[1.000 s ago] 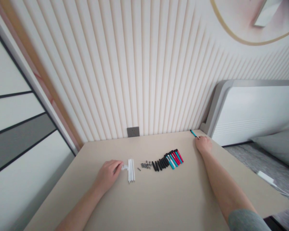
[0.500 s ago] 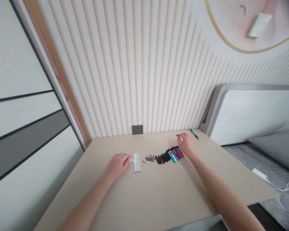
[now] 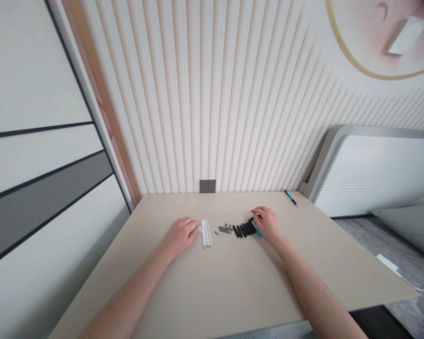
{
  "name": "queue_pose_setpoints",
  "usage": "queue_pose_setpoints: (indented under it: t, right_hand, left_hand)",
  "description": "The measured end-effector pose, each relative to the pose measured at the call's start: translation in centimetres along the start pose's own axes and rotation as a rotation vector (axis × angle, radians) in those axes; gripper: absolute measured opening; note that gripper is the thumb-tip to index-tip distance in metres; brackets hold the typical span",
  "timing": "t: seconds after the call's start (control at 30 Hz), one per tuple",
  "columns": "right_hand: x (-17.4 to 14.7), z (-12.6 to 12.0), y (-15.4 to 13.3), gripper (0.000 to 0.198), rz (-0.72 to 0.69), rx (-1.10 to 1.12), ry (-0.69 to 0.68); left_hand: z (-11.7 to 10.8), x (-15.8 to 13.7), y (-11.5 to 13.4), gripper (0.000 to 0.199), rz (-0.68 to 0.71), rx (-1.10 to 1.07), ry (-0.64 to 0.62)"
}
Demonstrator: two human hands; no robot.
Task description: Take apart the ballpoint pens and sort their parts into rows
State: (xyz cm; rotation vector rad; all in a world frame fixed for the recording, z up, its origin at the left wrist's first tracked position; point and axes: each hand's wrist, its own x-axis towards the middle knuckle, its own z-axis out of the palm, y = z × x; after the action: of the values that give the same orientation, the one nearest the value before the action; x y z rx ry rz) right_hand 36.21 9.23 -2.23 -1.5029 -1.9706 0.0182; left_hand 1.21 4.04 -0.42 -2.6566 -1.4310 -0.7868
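Note:
My left hand (image 3: 183,234) rests on the table with its fingers curled together at some small clear pieces (image 3: 199,228); what is in its fingertips is hidden. Just right of it lies a row of thin white pen refills (image 3: 207,234). My right hand (image 3: 267,224) is over the coloured pen barrels (image 3: 257,230), covering most of them. Its thumb and forefinger are a little apart, and I see nothing held between them. Left of that hand are several black pen grips (image 3: 243,230) in a row, then a pile of small grey parts (image 3: 226,229).
A teal and black pen (image 3: 291,198) lies at the table's back right. Behind the beige table (image 3: 212,292) is a ribbed wall with a dark socket (image 3: 207,186). A bed headboard (image 3: 371,169) stands to the right, a white cabinet (image 3: 49,226) to the left.
My right hand has moved down and left, from above the coloured barrels onto them. The left hand stays beside the clear pieces. The whole view has shifted slightly.

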Motion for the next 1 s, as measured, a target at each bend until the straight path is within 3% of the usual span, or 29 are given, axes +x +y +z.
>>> queue_pose_setpoints:
  t: [0.17, 0.5, 1.0]
  right_hand:
    - [0.7, -0.4, 2.5, 0.026, 0.127, -0.081, -0.055]
    - [-0.2, 0.0, 0.5, 0.026, 0.055, -0.097, -0.252]
    - [-0.1, 0.5, 1.1, 0.024, 0.002, -0.027, -0.213]
  left_hand:
    - [0.1, 0.0, 0.0, 0.020, -0.006, -0.008, -0.029]
    - [0.0, 0.0, 0.1, 0.021, 0.001, -0.023, -0.017]
    - [0.1, 0.0, 0.0, 0.020, 0.003, -0.046, -0.009]
